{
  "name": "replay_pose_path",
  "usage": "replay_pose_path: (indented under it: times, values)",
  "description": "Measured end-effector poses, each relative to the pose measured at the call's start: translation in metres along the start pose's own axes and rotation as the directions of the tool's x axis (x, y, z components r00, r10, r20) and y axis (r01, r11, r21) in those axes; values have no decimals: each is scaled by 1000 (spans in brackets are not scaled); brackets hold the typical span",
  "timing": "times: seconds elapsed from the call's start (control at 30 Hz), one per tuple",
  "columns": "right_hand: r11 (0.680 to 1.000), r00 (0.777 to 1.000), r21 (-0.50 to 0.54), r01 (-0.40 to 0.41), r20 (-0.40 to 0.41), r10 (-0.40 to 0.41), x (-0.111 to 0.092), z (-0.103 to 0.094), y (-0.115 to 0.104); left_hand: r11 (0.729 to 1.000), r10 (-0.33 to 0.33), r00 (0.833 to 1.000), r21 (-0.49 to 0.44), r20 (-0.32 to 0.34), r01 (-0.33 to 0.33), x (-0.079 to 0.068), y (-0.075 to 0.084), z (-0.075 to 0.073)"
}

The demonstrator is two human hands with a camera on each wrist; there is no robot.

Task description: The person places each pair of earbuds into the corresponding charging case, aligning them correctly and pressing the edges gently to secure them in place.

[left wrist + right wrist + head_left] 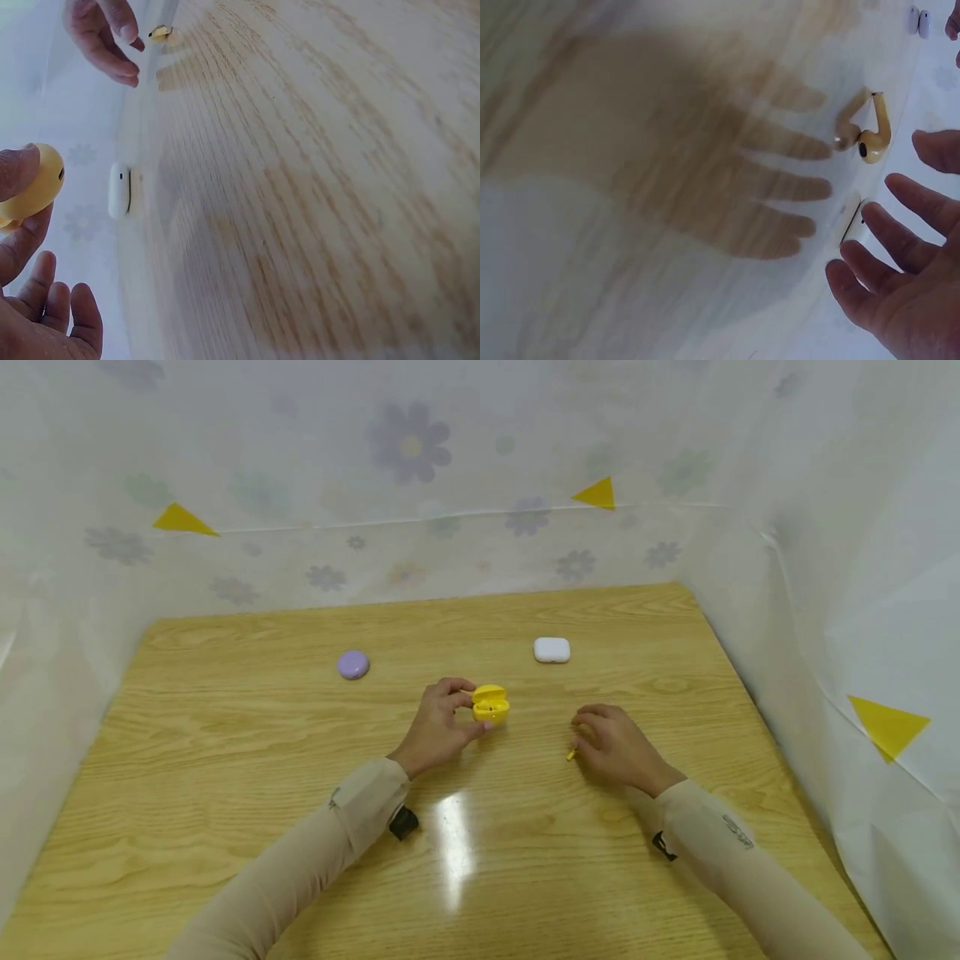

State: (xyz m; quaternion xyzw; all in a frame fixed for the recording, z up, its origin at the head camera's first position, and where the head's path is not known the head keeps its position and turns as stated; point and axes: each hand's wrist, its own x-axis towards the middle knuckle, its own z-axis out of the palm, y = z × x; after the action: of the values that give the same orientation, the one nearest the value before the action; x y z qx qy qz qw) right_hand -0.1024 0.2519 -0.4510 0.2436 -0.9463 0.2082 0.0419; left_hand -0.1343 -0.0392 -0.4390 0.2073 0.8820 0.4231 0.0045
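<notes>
My left hand (438,731) pinches a yellow earbud case (491,713) between thumb and fingers, holding it up with its lid raised. The case's rounded side (46,180) faces the left wrist camera. To the right, my right hand (618,750) hovers low beside a yellow earbud (572,754) on the table. In the right wrist view this earbud (883,124) stands stem up, apart from the spread fingers and thumb. Nothing is in that hand's grasp.
A white earbud case (552,650) lies shut toward the back of the wooden table (225,760). Farther left sits a round purple case (352,664). Pale floral sheeting (465,552) with yellow triangles surrounds the back and sides.
</notes>
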Motion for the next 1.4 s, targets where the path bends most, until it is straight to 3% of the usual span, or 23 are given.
replay_pose_path:
  times: [0.13, 0.3, 0.47, 0.87, 1.1, 1.4]
  values:
    - [1000, 997, 28, -5, 79, 3, -4, 1, 4, 1000, -3, 1000, 2, 1, 3, 0, 0, 0]
    - [999, 995, 33, 13, 96, -16, -5, 3, 7, 1000, -11, 1000, -8, 0, 11, 0, 0, 0]
    - [999, 996, 34, 37, 83, -39, -8, 3, 10, 1000, -5, 1000, -15, -4, 5, 1, 1, 0]
    - [996, 997, 38, 79, 21, -80, -13, 8, 12, 998, -62, 998, -31, 32, 63, 0, 1, -1]
    - [997, 998, 48, 58, 12, -58, -15, 11, 13, 995, -87, 995, -47, 44, 89, -1, 3, -1]
    - [998, 999, 49, 43, 19, -44, -14, 10, 12, 997, -68, 997, -23, 32, 69, -1, 3, -2]
